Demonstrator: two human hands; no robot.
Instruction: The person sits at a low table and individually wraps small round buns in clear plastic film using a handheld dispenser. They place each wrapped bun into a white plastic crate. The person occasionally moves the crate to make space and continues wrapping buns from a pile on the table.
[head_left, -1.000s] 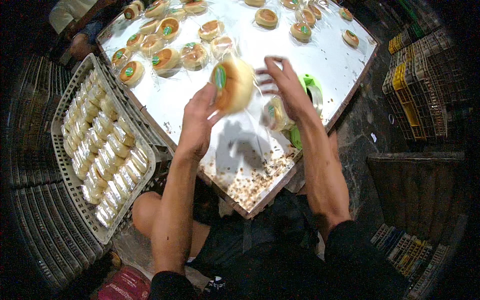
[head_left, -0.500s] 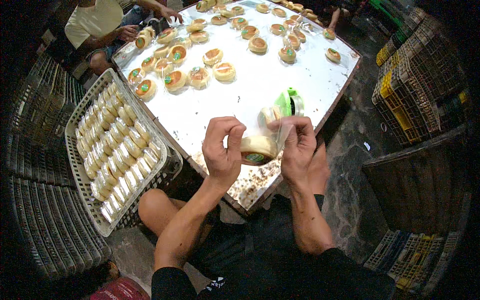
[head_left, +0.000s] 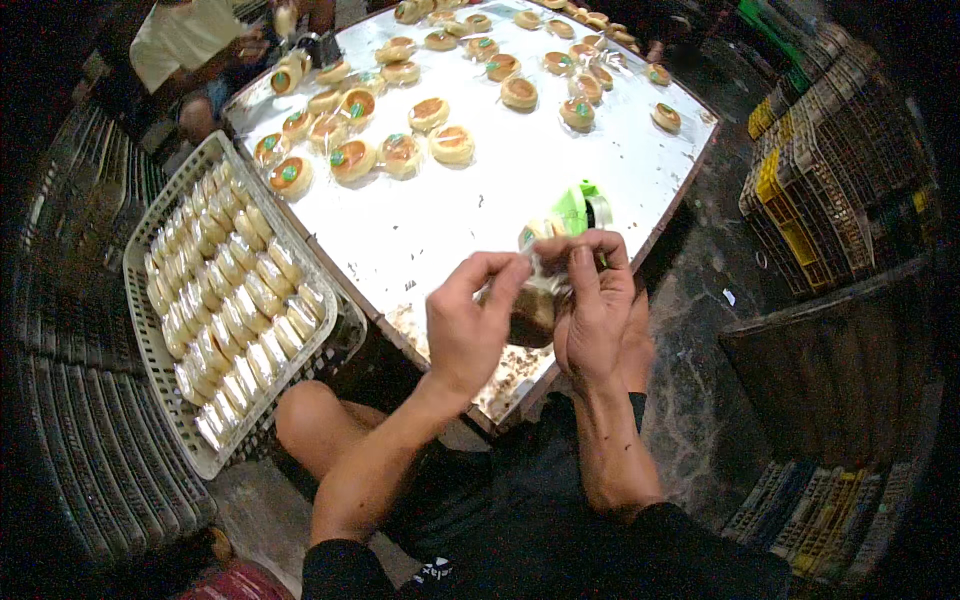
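Between my hands, over the table's near corner, hangs a round bun in a clear plastic bag, its browned side turned toward me. My left hand is closed in a pinch on the bag's gathered plastic, thumb against forefinger. My right hand is closed on the bag's other side, fingers curled over its top. Parts of the bun are hidden behind the fingers. Just beyond my hands stands a bright green tape dispenser, with another wrapped bun beside it, partly covered by my right hand.
Many bagged buns with green stickers lie across the white table. At left, a pale plastic crate holds rows of wrapped buns. Stacked crates stand at right. A person sits at the far left.
My hands have drawn closer together, the left moving right, and the bag's plastic is bunched between them. The bun has tilted and is more hidden. The far-left person's hand has left the buns.
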